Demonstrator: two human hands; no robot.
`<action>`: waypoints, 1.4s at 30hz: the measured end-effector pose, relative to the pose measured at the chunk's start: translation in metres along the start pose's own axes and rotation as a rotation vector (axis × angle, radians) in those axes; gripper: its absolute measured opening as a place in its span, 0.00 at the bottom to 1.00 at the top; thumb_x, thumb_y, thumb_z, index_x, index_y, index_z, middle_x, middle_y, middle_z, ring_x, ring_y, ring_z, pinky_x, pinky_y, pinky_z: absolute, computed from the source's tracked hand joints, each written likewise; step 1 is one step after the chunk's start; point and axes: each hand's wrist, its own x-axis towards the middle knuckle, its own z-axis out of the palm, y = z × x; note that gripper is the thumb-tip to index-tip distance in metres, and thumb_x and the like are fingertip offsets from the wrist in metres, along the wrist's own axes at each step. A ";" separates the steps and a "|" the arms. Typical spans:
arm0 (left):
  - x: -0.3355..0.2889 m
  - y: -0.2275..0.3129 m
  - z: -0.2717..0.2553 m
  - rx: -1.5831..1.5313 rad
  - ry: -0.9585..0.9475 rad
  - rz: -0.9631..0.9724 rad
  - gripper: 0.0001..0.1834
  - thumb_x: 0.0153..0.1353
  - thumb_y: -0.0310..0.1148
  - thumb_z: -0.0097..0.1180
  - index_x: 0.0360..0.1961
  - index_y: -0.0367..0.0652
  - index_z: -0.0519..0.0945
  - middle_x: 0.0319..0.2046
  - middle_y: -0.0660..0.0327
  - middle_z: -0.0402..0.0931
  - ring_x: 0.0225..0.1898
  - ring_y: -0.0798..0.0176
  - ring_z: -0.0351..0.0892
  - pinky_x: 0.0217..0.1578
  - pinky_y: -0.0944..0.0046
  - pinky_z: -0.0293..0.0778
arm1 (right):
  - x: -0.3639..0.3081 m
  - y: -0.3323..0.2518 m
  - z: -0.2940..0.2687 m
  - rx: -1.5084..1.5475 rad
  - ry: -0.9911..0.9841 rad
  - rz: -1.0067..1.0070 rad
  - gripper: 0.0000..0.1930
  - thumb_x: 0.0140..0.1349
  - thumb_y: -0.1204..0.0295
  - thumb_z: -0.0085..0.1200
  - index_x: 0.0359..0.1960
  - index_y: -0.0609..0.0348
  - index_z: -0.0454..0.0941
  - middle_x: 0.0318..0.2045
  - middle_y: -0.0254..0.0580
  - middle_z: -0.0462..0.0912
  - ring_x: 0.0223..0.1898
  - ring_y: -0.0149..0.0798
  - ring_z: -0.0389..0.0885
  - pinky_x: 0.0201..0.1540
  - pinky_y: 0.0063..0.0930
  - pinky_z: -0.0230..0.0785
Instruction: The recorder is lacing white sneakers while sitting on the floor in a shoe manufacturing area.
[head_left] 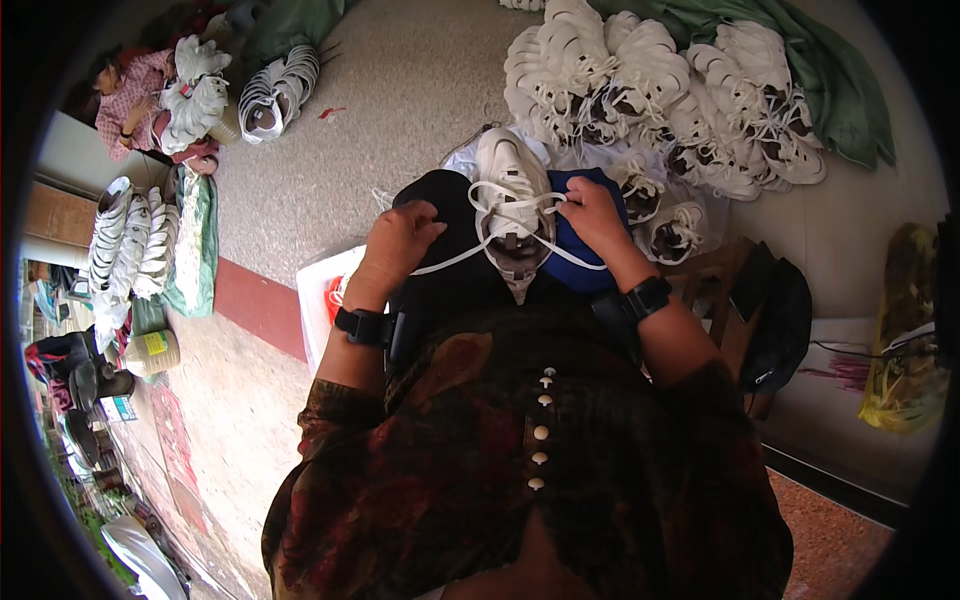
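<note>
A white lace-up sneaker (512, 165) rests on my lap, toe pointing away from me. Its white shoelace (515, 208) crosses over the tongue, with loose lengths running out to both sides. To the right of the sneaker, my right hand (592, 215) pinches a loop of the lace between thumb and fingers. My left hand (405, 240) is over my dark-clad left leg, its fingers curled together. One lace length reaches the heel of that hand; whatever its fingers hold is hidden.
Piles of similar white sneakers (620, 80) lie ahead to the right beside green sacking (840, 90). More nested shoes (280, 95) sit on the floor at far left, near a seated person (130, 100). A white container (318, 300) stands by my left forearm; a black bag (780, 325) is at right.
</note>
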 end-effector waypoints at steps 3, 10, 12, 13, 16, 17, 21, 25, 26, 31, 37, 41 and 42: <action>0.030 -0.011 0.022 -0.039 0.216 0.075 0.11 0.48 0.31 0.60 0.31 0.35 0.77 0.23 0.53 0.76 0.26 0.59 0.77 0.30 0.62 0.72 | 0.012 0.005 0.018 -0.107 0.080 -0.085 0.10 0.44 0.75 0.55 0.30 0.66 0.74 0.25 0.55 0.78 0.34 0.53 0.77 0.36 0.43 0.68; 0.072 0.008 0.049 0.161 -0.023 -0.052 0.14 0.48 0.37 0.57 0.32 0.38 0.79 0.24 0.51 0.77 0.30 0.51 0.78 0.35 0.60 0.73 | 0.014 -0.013 0.012 -0.476 0.135 -0.206 0.05 0.48 0.77 0.48 0.28 0.61 0.74 0.22 0.53 0.75 0.26 0.55 0.74 0.29 0.42 0.66; 0.072 0.011 0.056 0.145 -0.013 -0.048 0.10 0.49 0.35 0.55 0.27 0.40 0.80 0.27 0.51 0.78 0.32 0.52 0.78 0.35 0.59 0.73 | 0.015 -0.005 0.010 -0.237 0.246 -0.164 0.04 0.51 0.77 0.49 0.29 0.63 0.73 0.19 0.47 0.76 0.21 0.45 0.76 0.25 0.34 0.66; 0.070 0.009 0.057 0.142 -0.013 -0.053 0.10 0.49 0.35 0.55 0.27 0.40 0.80 0.27 0.51 0.78 0.32 0.52 0.78 0.35 0.59 0.73 | 0.014 -0.012 0.013 -0.237 0.240 -0.164 0.04 0.51 0.77 0.49 0.29 0.63 0.73 0.19 0.47 0.76 0.21 0.45 0.76 0.25 0.34 0.66; 0.068 0.002 0.065 0.055 0.161 -0.021 0.08 0.52 0.32 0.52 0.25 0.38 0.77 0.23 0.52 0.77 0.28 0.57 0.79 0.32 0.61 0.74 | 0.013 -0.031 0.020 0.947 0.169 0.441 0.03 0.52 0.78 0.49 0.25 0.66 0.72 0.17 0.40 0.75 0.19 0.38 0.76 0.23 0.32 0.66; 0.068 0.000 0.068 -0.144 0.241 0.004 0.05 0.52 0.29 0.51 0.26 0.39 0.76 0.23 0.54 0.77 0.28 0.56 0.78 0.30 0.62 0.73 | 0.016 -0.026 0.019 1.001 0.077 0.410 0.04 0.53 0.78 0.49 0.25 0.68 0.71 0.16 0.37 0.75 0.19 0.34 0.76 0.22 0.30 0.66; 0.065 0.020 0.063 -0.989 0.186 -0.226 0.05 0.60 0.28 0.45 0.29 0.40 0.71 0.21 0.66 0.70 0.24 0.72 0.72 0.26 0.72 0.70 | 0.017 -0.028 0.018 0.252 0.062 -0.069 0.03 0.52 0.80 0.49 0.26 0.68 0.72 0.15 0.42 0.75 0.17 0.37 0.76 0.20 0.31 0.66; 0.069 0.007 0.068 -1.029 0.100 -0.248 0.06 0.62 0.31 0.44 0.31 0.41 0.71 0.24 0.67 0.69 0.24 0.73 0.69 0.25 0.74 0.67 | 0.022 -0.039 0.008 -0.100 0.177 -0.489 0.03 0.54 0.77 0.49 0.27 0.64 0.74 0.14 0.46 0.73 0.15 0.40 0.73 0.20 0.32 0.63; 0.068 0.006 0.071 -1.069 0.052 -0.205 0.07 0.62 0.32 0.45 0.31 0.40 0.72 0.25 0.67 0.69 0.24 0.74 0.68 0.26 0.74 0.66 | 0.022 -0.049 0.002 -0.266 0.112 -0.542 0.03 0.53 0.77 0.48 0.27 0.62 0.74 0.14 0.48 0.72 0.16 0.45 0.73 0.20 0.34 0.63; 0.062 0.020 0.058 -0.661 0.056 0.143 0.11 0.62 0.33 0.47 0.38 0.36 0.73 0.28 0.66 0.70 0.29 0.74 0.69 0.30 0.76 0.67 | 0.015 -0.061 -0.005 -0.501 0.023 -0.584 0.04 0.51 0.77 0.48 0.28 0.59 0.74 0.16 0.49 0.73 0.19 0.51 0.73 0.21 0.40 0.65; 0.047 0.009 0.062 -0.950 -0.071 0.111 0.09 0.59 0.29 0.51 0.40 0.37 0.73 0.27 0.64 0.73 0.30 0.72 0.70 0.33 0.72 0.68 | 0.017 -0.071 -0.013 -0.634 0.091 -0.654 0.02 0.49 0.75 0.48 0.22 0.57 0.73 0.12 0.47 0.73 0.18 0.48 0.75 0.20 0.36 0.68; 0.052 0.010 0.053 -1.018 -0.020 -0.059 0.08 0.59 0.28 0.50 0.39 0.37 0.74 0.27 0.66 0.73 0.30 0.72 0.70 0.34 0.70 0.69 | 0.019 -0.078 -0.017 -0.188 -0.328 -0.525 0.02 0.50 0.78 0.48 0.24 0.63 0.74 0.16 0.42 0.76 0.19 0.36 0.76 0.23 0.29 0.68; 0.055 0.010 0.052 -0.856 -0.008 0.128 0.08 0.59 0.28 0.50 0.38 0.37 0.74 0.27 0.67 0.74 0.29 0.73 0.71 0.33 0.71 0.70 | 0.020 -0.079 -0.017 0.150 -0.562 -0.284 0.02 0.51 0.79 0.49 0.26 0.65 0.74 0.19 0.39 0.77 0.20 0.32 0.75 0.24 0.27 0.67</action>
